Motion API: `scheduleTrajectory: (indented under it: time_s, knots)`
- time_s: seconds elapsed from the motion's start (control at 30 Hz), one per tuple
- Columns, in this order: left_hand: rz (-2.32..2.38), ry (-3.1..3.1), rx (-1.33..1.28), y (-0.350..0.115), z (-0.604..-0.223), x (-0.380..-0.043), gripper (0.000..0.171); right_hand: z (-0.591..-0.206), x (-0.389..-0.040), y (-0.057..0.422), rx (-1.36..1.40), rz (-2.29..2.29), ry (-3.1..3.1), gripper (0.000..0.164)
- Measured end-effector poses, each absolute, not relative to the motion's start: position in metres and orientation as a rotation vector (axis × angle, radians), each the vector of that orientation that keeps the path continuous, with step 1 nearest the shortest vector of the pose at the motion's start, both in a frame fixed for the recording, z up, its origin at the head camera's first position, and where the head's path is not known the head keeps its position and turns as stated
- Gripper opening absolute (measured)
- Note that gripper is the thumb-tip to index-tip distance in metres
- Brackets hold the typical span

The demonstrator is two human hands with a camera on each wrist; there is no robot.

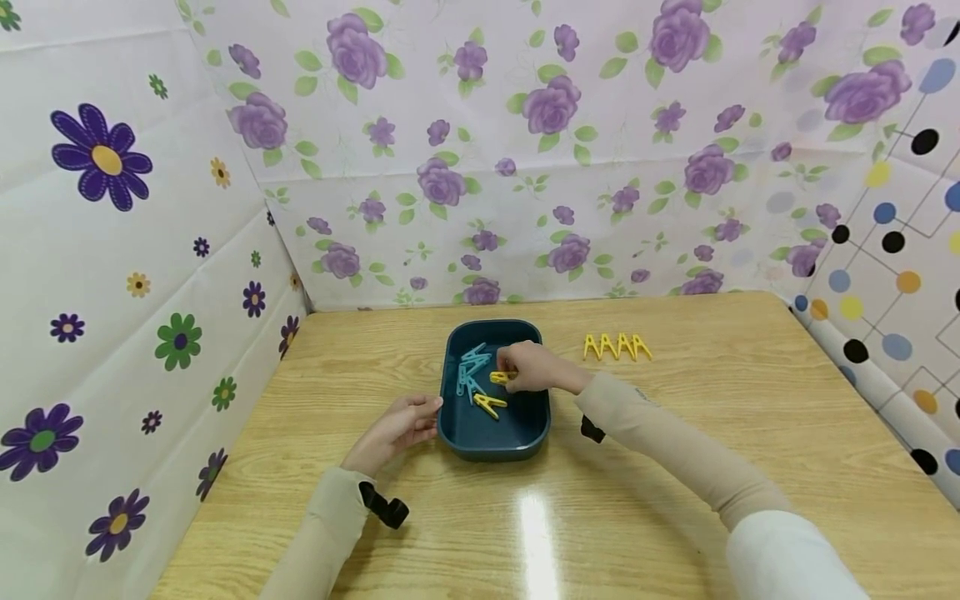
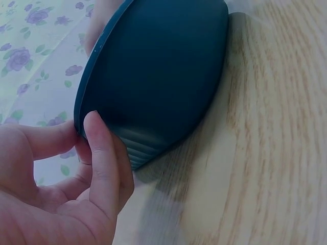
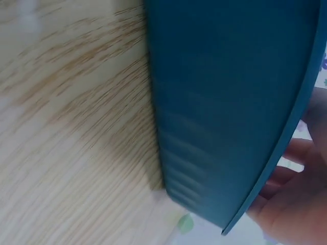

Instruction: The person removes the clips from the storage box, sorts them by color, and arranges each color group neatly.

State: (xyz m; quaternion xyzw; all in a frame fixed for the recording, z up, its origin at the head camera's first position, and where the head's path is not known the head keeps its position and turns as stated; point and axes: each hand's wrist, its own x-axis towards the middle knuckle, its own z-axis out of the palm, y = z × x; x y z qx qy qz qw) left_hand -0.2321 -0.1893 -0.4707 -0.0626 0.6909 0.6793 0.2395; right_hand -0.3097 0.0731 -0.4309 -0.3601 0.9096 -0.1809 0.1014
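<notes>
A dark teal plastic bin (image 1: 495,452) stands on the table with several blue clothespins (image 1: 472,364) and a yellow clothespin (image 1: 490,405) inside. My right hand (image 1: 527,367) reaches over its right side and pinches another yellow clothespin (image 1: 499,377) inside the bin. In the right wrist view the bin's wall (image 3: 225,112) covers the fingertips and that clothespin. At the bin's left side, my left hand (image 1: 401,427) holds the edge. The left wrist view has one fingertip at the rim and other fingers (image 2: 99,153) against the outer wall.
Several yellow clothespins (image 1: 617,346) stand in a row on the wooden table (image 1: 675,442), right of the bin. Flowered cloth (image 1: 510,167) hangs behind the table, with more patterned cloth at left and right.
</notes>
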Motion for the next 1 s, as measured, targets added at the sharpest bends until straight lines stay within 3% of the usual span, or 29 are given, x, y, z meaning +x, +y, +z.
scheduleTrajectory:
  time_s: [0.4, 1.0]
  knots:
    - [1.861, 1.89, -0.16, -0.188, -0.467, -0.233, 0.043, -0.436, -0.313, 0.091, -1.255, -0.831, 2.746, 0.016]
    - [1.86, 1.88, -0.15, -0.188, -0.468, -0.23, 0.044, -0.438, -0.307, 0.124, -1.156, -1.165, 2.826, 0.018]
